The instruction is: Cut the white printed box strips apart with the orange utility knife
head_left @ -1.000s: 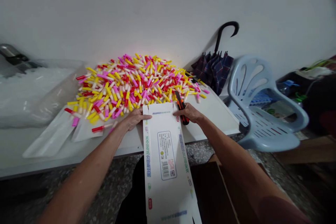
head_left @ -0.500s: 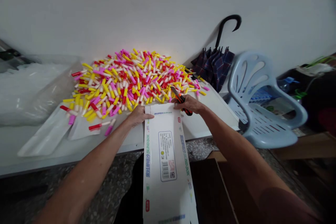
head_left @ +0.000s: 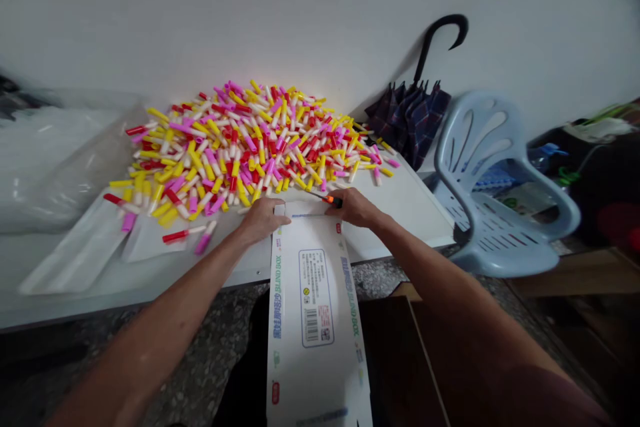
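A long white printed cardboard box lies lengthwise in front of me, its far end at the table's near edge. My left hand is closed on its far left corner, thumb on the top face. In my right hand is a utility knife with an orange and black handle, its thin blade pointing left just beyond the box's far edge. The right thumb presses on the box's far right corner. Past both hands lies a heap of small plastic tubes in red, yellow, pink and white.
Clear plastic bags and flat white sleeves lie left on the white table. A folded plaid umbrella leans against the wall. A blue-grey plastic chair stands right. An open brown carton is below my right arm.
The knife has swung from pointing up and left to lying nearly level across the box's far end. Both hands still grip the far corners. My view has shifted slightly.
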Demonstrator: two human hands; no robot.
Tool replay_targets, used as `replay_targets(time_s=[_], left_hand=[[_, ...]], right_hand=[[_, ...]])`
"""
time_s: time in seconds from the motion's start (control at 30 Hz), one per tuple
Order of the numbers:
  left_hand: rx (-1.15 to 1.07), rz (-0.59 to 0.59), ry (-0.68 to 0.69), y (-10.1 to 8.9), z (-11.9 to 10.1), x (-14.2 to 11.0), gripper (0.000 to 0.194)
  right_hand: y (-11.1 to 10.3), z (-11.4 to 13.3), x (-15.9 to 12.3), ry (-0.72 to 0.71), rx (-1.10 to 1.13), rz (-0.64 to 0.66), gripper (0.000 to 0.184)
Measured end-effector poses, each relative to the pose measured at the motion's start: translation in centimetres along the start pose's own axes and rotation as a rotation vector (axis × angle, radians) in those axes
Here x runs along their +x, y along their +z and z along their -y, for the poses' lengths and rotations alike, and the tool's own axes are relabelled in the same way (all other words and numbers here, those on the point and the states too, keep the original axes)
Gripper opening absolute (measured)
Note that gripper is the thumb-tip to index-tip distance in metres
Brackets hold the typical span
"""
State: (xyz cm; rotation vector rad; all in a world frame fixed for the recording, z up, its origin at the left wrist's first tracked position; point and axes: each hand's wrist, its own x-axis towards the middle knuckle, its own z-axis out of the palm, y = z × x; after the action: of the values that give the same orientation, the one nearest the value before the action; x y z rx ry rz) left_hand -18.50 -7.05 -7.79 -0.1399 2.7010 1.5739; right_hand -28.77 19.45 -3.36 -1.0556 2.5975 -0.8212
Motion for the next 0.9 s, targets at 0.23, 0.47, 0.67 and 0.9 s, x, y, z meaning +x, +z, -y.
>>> replay_targets(time_s=[0.23, 0.47, 0.67, 0.9], left_hand=[[0.225, -0.144, 0.27, 2.3, 2.6, -1.9, 0.025], [0.59, 0.071, 0.518, 2.0, 3.2, -5.1, 0.043], [0.709, 0.108, 0.456, 3.0, 2.3, -8.1, 0.074], [0.706, 0.108, 0.397, 4.1, 2.4, -8.8, 0.082]], right_hand=[[2.7, -1.3, -2.7, -0.305, -0.296, -0.059, 0.021], [5.6, -2.2, -7.2, -0.432, -0.285, -0.099, 0.04], [4.8, -0.6, -8.6, -0.351, -0.268, 0.02, 0.042], [2.6, 1.4, -6.5, -0.212, -0.178, 0.143, 0.045]])
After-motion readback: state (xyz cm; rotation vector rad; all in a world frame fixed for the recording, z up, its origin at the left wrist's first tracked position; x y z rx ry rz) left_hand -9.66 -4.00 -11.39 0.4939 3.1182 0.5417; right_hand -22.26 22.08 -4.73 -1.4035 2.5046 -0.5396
